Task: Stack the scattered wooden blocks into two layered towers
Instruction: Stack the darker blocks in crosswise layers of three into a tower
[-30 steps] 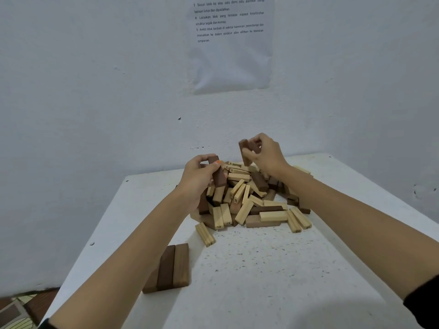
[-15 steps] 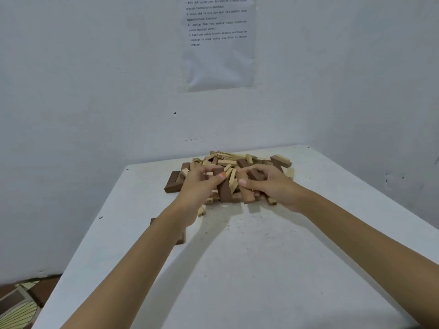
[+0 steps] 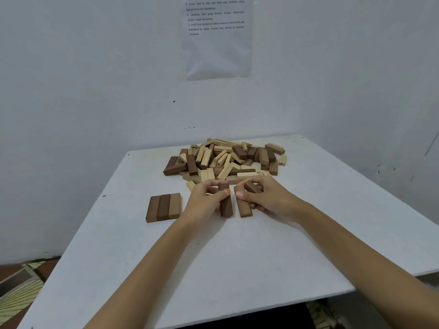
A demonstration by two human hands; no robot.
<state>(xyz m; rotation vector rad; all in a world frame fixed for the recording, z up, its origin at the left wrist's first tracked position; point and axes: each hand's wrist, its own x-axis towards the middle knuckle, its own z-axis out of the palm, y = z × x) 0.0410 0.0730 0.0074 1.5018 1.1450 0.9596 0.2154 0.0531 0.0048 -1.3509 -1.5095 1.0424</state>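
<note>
A heap of light and dark wooden blocks [image 3: 225, 160] lies at the back of the white table [image 3: 237, 257]. Three brown blocks [image 3: 163, 207] lie side by side as a flat row to the left. Just in front of the heap my left hand [image 3: 204, 203] grips a dark brown block [image 3: 225, 205] that points toward me. Beside it my right hand [image 3: 268, 195] holds a lighter brown block [image 3: 243, 206] under its thumb, with another dark block [image 3: 252, 187] under its fingers. The two long blocks lie nearly parallel, a small gap between them.
White walls close off the table at the back and right, with a printed sheet [image 3: 217, 36] taped above. The table's left edge drops to a patterned floor [image 3: 19, 286]. A bare white surface stretches between the hands and the near edge.
Both hands came off the heap with brown blocks and moved toward me, down to the table in front of the heap. The camera view shifted, so the row of three is in full sight.
</note>
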